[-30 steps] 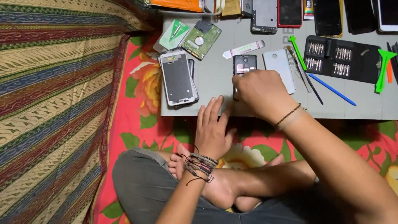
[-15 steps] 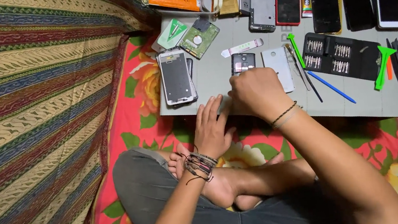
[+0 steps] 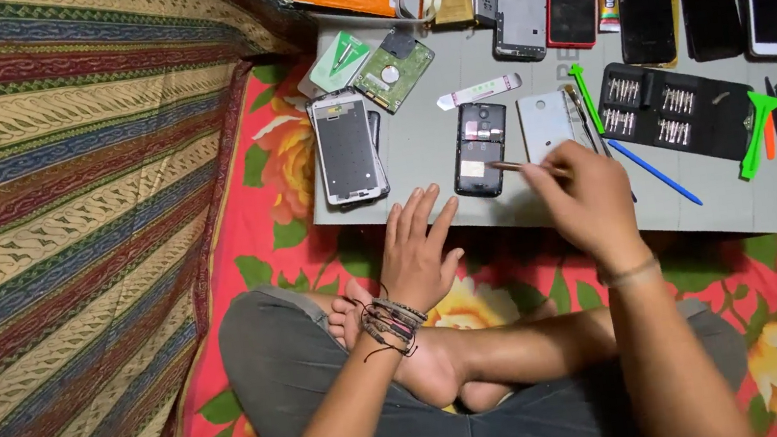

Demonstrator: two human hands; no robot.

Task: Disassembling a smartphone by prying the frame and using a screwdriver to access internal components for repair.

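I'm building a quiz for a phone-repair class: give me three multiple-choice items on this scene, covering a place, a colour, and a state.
1. Where does the opened phone lie?
A. on the striped cloth
B. on the grey board, in front of the right hand
C. in the person's lap

2. What colour is the pry tool right of the bit set?
A. green
B. white
C. red

3. What is the left hand doing?
A. gripping a screwdriver
B. lifting a phone
C. resting flat, fingers spread, at the board's edge

Answers: 1 B, it sits on the board by the right hand. 2 A, it is bright green. 3 C, the palm is down and holds nothing.
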